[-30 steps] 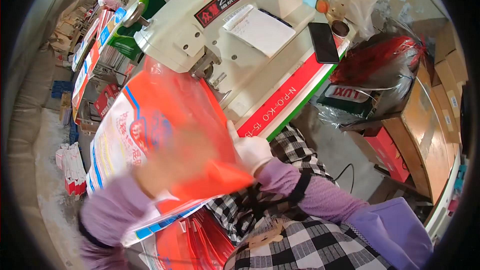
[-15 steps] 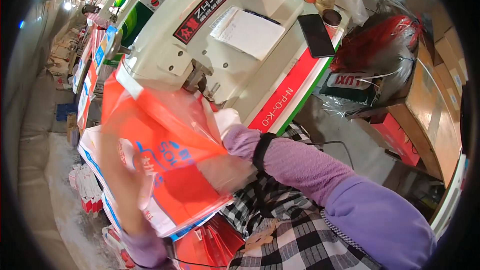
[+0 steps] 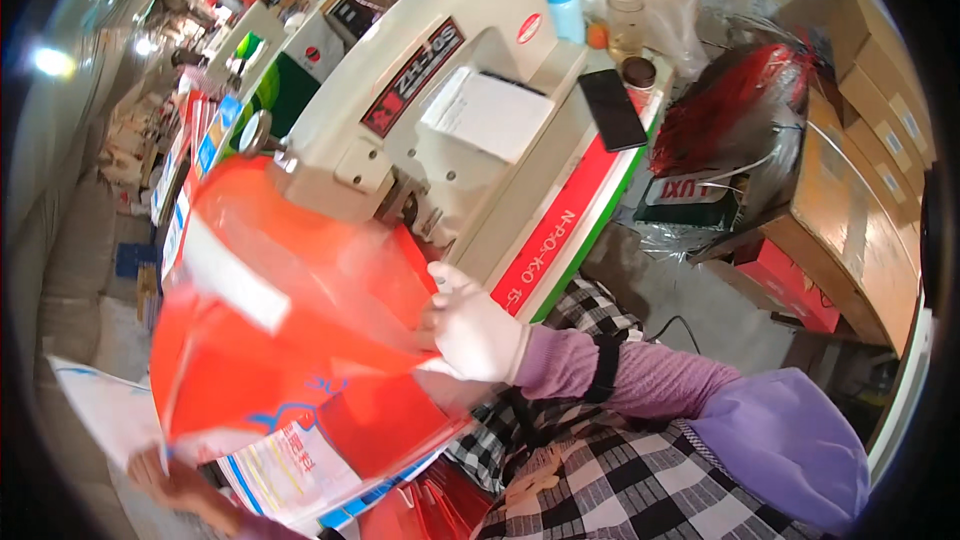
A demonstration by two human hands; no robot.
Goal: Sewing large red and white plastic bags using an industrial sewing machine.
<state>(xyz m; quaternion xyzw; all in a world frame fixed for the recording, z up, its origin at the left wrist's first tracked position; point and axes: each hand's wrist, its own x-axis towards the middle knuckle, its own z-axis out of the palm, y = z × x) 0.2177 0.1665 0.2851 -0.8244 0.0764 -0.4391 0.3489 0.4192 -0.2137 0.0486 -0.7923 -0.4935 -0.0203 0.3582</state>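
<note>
A large red woven bag (image 3: 370,370) with white and blue print lies spread in front of a beige sewing machine (image 3: 330,130), its upper part blurred by motion. My left hand (image 3: 180,490), bare, is closed on the bag's edge at the lower left, where a white corner sticks out. At the bag's right edge, close to the machine's needle area (image 3: 405,205), my right hand (image 3: 475,330) wears a white glove. Its fingers are bent onto the bag. Under this bag lies a stack of similar bags (image 3: 415,505), partly hidden.
On the machine bed lie a white notepad (image 3: 485,115) and a black phone (image 3: 612,110). A blue bottle (image 3: 563,10), a glass jar (image 3: 625,25) and a brown-lidded jar (image 3: 638,73) stand behind. Cardboard boxes (image 3: 850,210) and a red plastic-wrapped bundle (image 3: 740,100) are at the right.
My left hand has moved down and left with the bag's edge. My right hand has come slightly down, away from the needle area, and the bag has shifted left and down.
</note>
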